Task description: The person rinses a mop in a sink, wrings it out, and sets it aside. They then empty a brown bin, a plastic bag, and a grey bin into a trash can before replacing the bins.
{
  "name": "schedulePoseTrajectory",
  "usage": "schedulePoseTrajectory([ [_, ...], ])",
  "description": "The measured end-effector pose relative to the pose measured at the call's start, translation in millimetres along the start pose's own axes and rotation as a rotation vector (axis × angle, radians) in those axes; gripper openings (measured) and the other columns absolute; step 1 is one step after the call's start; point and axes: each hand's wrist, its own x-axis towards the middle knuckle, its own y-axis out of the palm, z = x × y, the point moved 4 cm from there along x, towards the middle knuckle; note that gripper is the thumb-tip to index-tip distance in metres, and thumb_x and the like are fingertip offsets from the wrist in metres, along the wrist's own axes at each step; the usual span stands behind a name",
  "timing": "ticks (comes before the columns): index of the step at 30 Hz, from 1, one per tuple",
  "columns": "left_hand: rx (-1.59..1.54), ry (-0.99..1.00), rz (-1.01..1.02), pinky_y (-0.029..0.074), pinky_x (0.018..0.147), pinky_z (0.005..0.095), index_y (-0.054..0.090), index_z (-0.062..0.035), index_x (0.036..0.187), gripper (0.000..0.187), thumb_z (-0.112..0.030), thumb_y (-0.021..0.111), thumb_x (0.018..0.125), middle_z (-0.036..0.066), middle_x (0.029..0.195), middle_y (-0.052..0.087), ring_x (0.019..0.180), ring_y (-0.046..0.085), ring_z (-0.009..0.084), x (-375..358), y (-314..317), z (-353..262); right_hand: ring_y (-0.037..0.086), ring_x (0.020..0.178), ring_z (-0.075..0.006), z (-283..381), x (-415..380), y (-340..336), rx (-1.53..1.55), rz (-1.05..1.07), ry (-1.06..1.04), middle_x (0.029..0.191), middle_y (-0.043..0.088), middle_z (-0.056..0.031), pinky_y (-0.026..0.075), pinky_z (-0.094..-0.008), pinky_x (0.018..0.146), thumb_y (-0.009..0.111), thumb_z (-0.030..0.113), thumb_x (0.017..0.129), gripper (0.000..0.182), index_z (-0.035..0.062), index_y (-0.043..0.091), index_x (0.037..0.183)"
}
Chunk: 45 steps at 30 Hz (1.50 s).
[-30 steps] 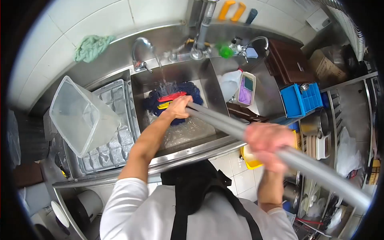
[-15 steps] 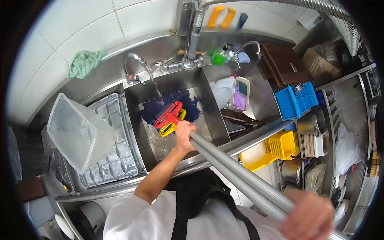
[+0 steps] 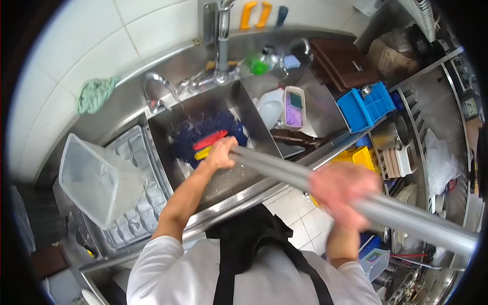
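Two grey metal poles point(image 3: 274, 168) run side by side from the sink to the right edge of the view. My left hand point(image 3: 220, 152) is closed round their lower end, beside a red mop clamp point(image 3: 209, 140) and a yellow one point(image 3: 203, 152). Farther up, my right hand point(image 3: 345, 190), blurred, is wrapped round the poles. Dark blue mop strands point(image 3: 185, 140) lie in the steel sink basin point(image 3: 223, 190), under the running left tap point(image 3: 160, 84).
Left of the basin, a clear plastic bin point(image 3: 96, 178) leans on a grey tray point(image 3: 133, 223). To the right are a tub with a purple sponge point(image 3: 294, 113), a blue basket point(image 3: 368, 107), a brown crate point(image 3: 340, 63) and racks. A green cloth point(image 3: 95, 95) hangs at the back left.
The upper ends of the poles have swung up and my right hand has moved up and left along with them. The clamps sit lower against the blue strands. The camera view has shifted.
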Motion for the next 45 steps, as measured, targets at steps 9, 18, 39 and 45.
schedulePoseTrajectory([
  [9,0.028,-0.049,0.047,0.049,0.08,0.0478,0.059,-0.0055,0.098,0.051,-0.019,0.075,0.051,0.017,0.091,0.062,0.089,0.06,0.0402,-23.8,19.6,38.9,0.058,0.051,-0.0224,4.8,13.6,19.0,0.226,0.108,-0.006,0.06,0.058,-0.0072,0.048,-0.0374,0.049,0.042,0.011,0.099,0.026,0.0072,0.053,0.077],
  [18,0.071,0.109,-0.093,0.05,0.07,0.0464,0.058,-0.0059,0.091,0.045,-0.025,0.074,0.053,0.014,0.082,0.061,0.078,0.06,0.0405,-21.4,19.9,62.9,0.064,0.066,-0.0225,-77.9,21.1,30.0,0.217,-0.038,0.098,0.068,0.06,-0.0093,0.054,-0.038,0.073,0.054,0.019,0.095,0.017,0.0053,0.056,0.085],
  [39,0.072,0.271,-0.781,0.044,0.071,0.0381,0.061,-0.006,0.078,0.023,-0.017,0.08,0.07,0.008,0.074,0.062,0.071,0.061,0.027,-16.7,-32.1,-173.1,0.06,0.049,-0.0144,131.2,-27.5,-26.7,0.256,0.137,-0.343,0.064,0.065,-0.0016,0.052,-0.0299,0.051,0.073,0.003,0.071,0.015,0.0103,0.061,0.078],
  [45,0.151,0.47,-0.918,0.044,0.067,0.0355,0.061,-0.0067,0.075,0.022,-0.013,0.081,0.068,0.006,0.07,0.062,0.067,0.061,0.0238,-6.4,-77.3,-244.9,0.057,0.053,-0.0044,187.5,-22.2,13.1,0.276,0.189,-0.442,0.057,0.058,0.0071,0.05,-0.0231,0.058,0.073,0.007,0.073,0.018,0.0159,0.059,0.067],
])
